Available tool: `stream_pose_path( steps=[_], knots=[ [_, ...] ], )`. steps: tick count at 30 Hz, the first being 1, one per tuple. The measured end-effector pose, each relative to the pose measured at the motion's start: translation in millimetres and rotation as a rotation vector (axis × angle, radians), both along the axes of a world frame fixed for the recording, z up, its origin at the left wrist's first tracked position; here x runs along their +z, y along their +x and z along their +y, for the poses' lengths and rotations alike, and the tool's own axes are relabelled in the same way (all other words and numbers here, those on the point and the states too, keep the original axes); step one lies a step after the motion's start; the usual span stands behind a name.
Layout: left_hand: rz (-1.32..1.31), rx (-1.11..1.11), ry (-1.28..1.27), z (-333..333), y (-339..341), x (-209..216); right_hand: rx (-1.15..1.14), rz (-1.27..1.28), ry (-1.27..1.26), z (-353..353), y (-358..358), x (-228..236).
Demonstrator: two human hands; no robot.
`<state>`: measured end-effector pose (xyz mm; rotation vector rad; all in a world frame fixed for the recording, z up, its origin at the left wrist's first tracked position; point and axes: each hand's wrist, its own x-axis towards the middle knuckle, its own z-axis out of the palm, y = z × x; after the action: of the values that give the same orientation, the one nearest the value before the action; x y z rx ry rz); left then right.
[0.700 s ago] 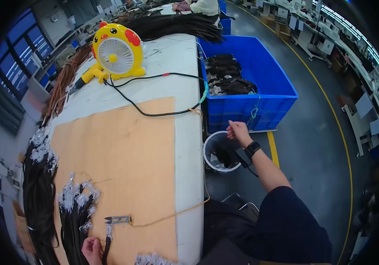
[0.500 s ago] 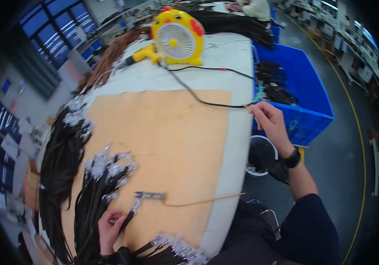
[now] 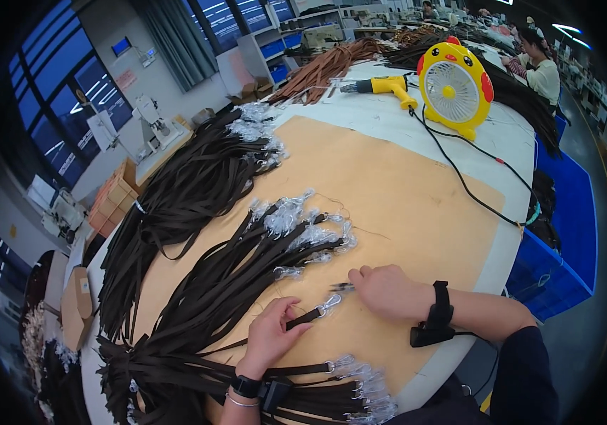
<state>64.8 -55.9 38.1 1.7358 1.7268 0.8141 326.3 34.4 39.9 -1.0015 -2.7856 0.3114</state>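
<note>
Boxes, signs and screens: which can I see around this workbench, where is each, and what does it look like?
Cardboard boxes: stacked left of the table, orange-brown.
Flat carton: lower left by the table edge, tan.
Wall screen: upper left, small blue rectangle.
Wall notices: below the screen, pale pink sheets.
Blue crate: right of the table, open.

Open brown board [image 3: 416,212] is lying free across the middle and right of the frame, crossed only by a black cable [image 3: 459,177] running to the yellow fan [image 3: 453,86] at upper right. Heaps of dark straps [image 3: 197,283] are crowding the left and lower left, hemming in the left hand [image 3: 269,336]. The right hand [image 3: 386,292] is resting at the clear patch's lower edge.
</note>
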Motion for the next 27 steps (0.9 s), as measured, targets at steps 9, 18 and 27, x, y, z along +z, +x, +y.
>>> stream_pose_path(
  steps=[9,18,27],
  knots=[
    [0.172,-0.132,0.080,11.7,7.4,-1.5,0.168,0.521,-0.582,18.0,-39.8,5.9],
    [0.123,-0.143,0.146,7.2,-1.6,-4.9,0.172,0.452,-0.283,7.2,-43.1,-25.8],
    [0.009,-0.006,0.075,1.9,-2.6,-5.5,0.167,0.252,0.055,4.8,-36.2,-11.3]
  ],
)
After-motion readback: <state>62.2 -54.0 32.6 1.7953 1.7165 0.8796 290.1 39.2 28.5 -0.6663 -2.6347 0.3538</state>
